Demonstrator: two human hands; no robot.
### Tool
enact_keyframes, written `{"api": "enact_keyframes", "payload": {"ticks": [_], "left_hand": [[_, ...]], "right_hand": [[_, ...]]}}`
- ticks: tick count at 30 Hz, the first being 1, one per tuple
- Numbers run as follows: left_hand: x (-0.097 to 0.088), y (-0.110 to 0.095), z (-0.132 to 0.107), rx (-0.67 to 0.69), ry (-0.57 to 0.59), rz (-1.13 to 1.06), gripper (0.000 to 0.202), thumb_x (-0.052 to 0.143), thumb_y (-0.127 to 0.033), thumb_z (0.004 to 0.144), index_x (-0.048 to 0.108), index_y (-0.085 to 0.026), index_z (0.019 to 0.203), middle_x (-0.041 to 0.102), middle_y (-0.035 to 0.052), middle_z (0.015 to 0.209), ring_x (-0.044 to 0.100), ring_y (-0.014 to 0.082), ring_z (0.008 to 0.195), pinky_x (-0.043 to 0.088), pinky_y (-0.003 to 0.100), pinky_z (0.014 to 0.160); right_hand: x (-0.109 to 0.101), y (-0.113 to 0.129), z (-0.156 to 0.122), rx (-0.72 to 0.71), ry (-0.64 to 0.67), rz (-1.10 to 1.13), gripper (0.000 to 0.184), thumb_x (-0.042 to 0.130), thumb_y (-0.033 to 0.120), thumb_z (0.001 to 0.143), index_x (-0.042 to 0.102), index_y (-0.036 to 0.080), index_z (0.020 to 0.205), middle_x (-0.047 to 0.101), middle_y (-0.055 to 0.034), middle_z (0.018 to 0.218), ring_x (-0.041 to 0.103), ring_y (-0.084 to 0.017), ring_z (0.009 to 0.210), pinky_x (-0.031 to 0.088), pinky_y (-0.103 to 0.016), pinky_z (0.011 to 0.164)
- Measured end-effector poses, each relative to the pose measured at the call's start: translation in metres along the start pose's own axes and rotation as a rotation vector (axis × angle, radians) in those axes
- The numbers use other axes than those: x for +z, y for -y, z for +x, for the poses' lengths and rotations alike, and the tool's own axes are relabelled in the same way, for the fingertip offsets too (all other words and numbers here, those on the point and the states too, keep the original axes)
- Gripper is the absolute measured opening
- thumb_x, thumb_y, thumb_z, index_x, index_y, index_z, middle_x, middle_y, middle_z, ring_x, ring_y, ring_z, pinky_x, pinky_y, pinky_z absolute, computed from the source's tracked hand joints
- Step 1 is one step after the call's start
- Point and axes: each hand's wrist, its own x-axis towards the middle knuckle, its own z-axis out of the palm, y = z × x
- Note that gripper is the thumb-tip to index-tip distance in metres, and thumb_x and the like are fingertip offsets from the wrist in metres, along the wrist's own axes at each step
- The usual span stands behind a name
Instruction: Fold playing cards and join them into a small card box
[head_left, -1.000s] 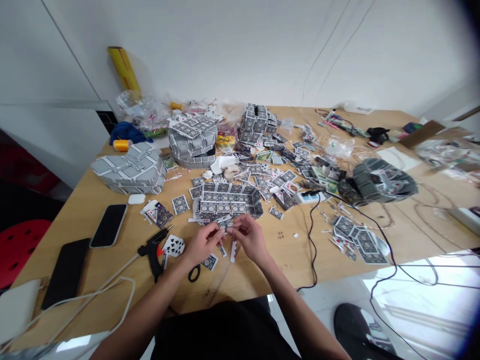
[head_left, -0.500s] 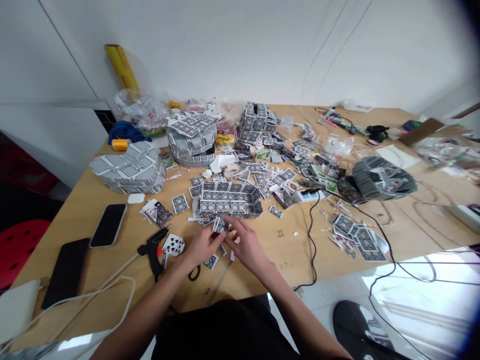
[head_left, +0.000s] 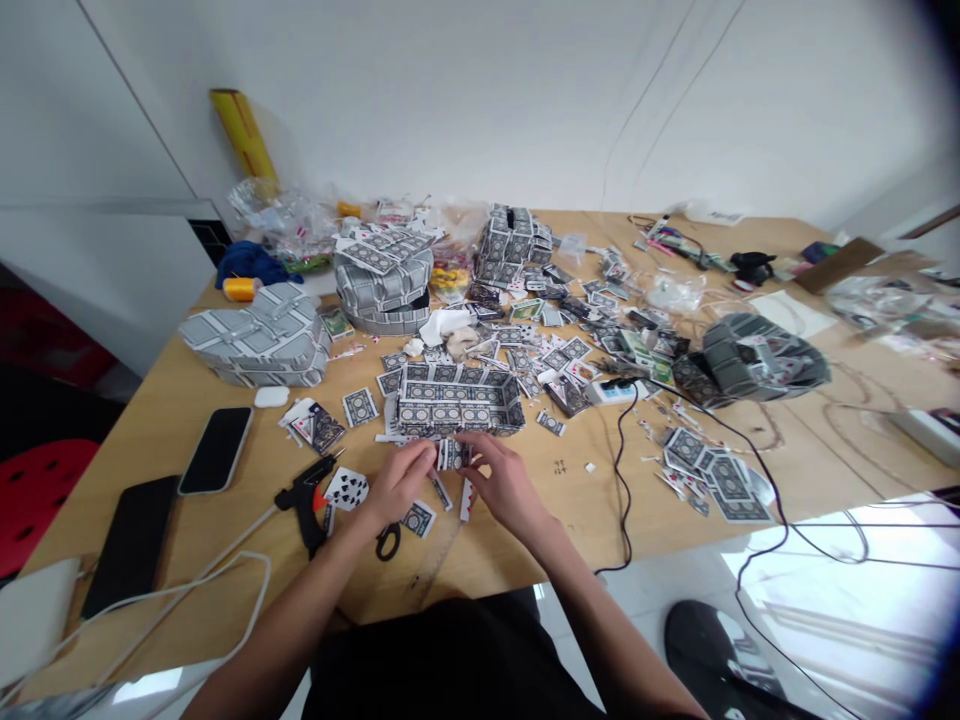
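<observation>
Wooden worktop [head_left: 577,520] set against a white wall [head_left: 450,100], strewn with playing cards and card-built containers.

Change noted: half a second ago the hands were close together with the card piece [head_left: 454,455] tipped up between them; now they stand wider apart, and the piece spans the gap, its patterned back showing. Effect, as judged: the piece is steadied from both ends rather than bunched in the fingertips.

Left hand [head_left: 405,480]: thumb and forefinger brought together at the piece's left edge, pinching it. Right hand [head_left: 499,482]: thumb and fingers slightly parted around its right edge, gripping lightly.

Card piece: one, just on the near side of the tray [head_left: 459,414]; contact with the tray cannot be told.

Beneath and nearer the body: narrow strip [head_left: 441,492], one; white strip [head_left: 466,500] with red marks, one; loose card [head_left: 418,518], one; black ring [head_left: 388,543], possibly a scissors handle.

Left side: glue gun [head_left: 306,510]; ten-sided-looking spade card [head_left: 347,490]; phone [head_left: 217,450]; grey box [head_left: 259,340], lidded.

Right side: power strip [head_left: 613,393], cable attached; card pile [head_left: 727,480]; grey basket [head_left: 731,360], cards inside.
</observation>
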Motion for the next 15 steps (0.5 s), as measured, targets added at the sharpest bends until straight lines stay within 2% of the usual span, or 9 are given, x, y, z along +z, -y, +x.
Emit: {"api": "enact_keyframes", "payload": {"ticks": [5, 8, 15], "left_hand": [[0.0056, 0.0035, 0.0025, -0.061, -0.003, -0.071, 0.043, 0.047, -0.052, 0.111, 0.06, -0.02, 0.086, 0.061, 0.0005, 0.077, 0.06, 0.019, 0.075, 0.047, 0.031, 0.074], [0.0072, 0.0032, 0.0022, -0.079, 0.005, -0.105, 0.042, 0.051, -0.055, 0.109, 0.062, -0.02, 0.089, 0.063, 0.0008, 0.078, 0.061, 0.0189, 0.074, 0.048, 0.03, 0.072], [0.0108, 0.0079, 0.0025, -0.112, 0.007, -0.171, 0.037, 0.062, -0.053, 0.104, 0.063, -0.02, 0.087, 0.064, 0.0, 0.078, 0.061, 0.0175, 0.073, 0.048, 0.028, 0.07]], "right_hand": [[-0.0034, 0.0035, -0.0001, -0.005, 0.016, -0.033, 0.057, 0.065, -0.006, 0.086, 0.07, 0.027, 0.132, 0.076, -0.0083, 0.126, 0.076, -0.024, 0.104, 0.063, -0.04, 0.093], [-0.0049, 0.0046, 0.0005, -0.01, 0.017, -0.048, 0.058, 0.063, -0.007, 0.085, 0.07, 0.027, 0.131, 0.075, -0.0088, 0.128, 0.074, -0.026, 0.114, 0.062, -0.042, 0.098], [-0.0072, 0.0073, 0.0002, -0.033, 0.035, -0.065, 0.063, 0.059, -0.011, 0.084, 0.069, 0.026, 0.134, 0.072, -0.0101, 0.133, 0.071, -0.027, 0.124, 0.061, -0.045, 0.107]]}}
